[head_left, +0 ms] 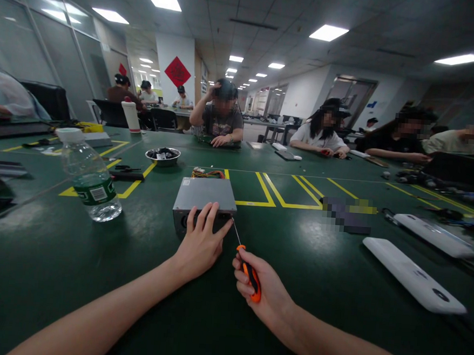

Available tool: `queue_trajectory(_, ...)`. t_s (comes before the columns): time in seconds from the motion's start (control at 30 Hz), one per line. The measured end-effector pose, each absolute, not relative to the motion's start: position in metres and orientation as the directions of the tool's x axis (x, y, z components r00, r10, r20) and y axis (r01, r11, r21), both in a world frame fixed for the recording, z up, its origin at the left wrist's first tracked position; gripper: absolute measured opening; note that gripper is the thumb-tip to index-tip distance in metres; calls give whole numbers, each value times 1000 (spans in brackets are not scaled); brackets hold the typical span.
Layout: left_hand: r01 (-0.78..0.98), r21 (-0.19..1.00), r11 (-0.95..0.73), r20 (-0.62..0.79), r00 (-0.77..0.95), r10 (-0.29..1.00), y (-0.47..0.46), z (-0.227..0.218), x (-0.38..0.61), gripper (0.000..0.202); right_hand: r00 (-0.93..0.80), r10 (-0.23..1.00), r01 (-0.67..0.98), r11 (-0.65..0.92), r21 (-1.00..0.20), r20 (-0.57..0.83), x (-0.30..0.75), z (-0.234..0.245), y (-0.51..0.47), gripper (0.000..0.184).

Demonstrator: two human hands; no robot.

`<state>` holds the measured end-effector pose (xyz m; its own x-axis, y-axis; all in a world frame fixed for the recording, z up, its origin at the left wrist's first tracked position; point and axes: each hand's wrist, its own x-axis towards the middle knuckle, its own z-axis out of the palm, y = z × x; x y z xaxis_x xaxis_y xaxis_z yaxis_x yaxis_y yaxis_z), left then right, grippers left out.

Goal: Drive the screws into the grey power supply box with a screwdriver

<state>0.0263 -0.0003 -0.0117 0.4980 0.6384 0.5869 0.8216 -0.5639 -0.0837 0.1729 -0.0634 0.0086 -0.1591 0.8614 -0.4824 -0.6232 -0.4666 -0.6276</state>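
A grey metal power supply box point(205, 194) lies on the green table point(53, 256) in front of me, with coloured wires point(208, 173) coming out of its far end. My left hand point(201, 242) rests on the box's near face, fingers stretched out over its top edge. My right hand point(258, 287) is closed round the orange and black handle of a screwdriver point(248, 273). The thin shaft points up and left, and its tip meets the box's near right corner.
A plastic water bottle point(89, 175) stands to the left, and a metal bowl point(162, 156) of small parts lies behind the box. Two white elongated casings point(412, 276) lie at the right. Yellow lines mark the table. Several other people sit along the far side.
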Motion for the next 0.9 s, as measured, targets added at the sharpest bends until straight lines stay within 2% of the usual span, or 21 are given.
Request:
queue_trajectory(0.23,830,-93,-550,578,495,649,-1,-12,27,51,-204,857,-634,-484,-603,-473,177,6,-62,29)
queue_trajectory(0.37,834,-103,-542,570,496,655,-1,-12,27,50,-200,868,-624,-470,-624,-454,178,6,-60,28)
queue_trajectory(0.53,832,-114,-543,577,501,645,-1,-11,27,51,-180,874,-652,-450,-610,-452,177,11,-60,17)
queue_trajectory(0.77,836,-126,-534,572,501,650,-1,-11,27,52,-208,866,-613,-477,-630,-454,179,11,-60,28)
queue_trajectory(0.9,838,-137,-529,564,505,654,-1,-12,27,53,-225,861,-608,-490,-625,-456,180,10,-59,25)
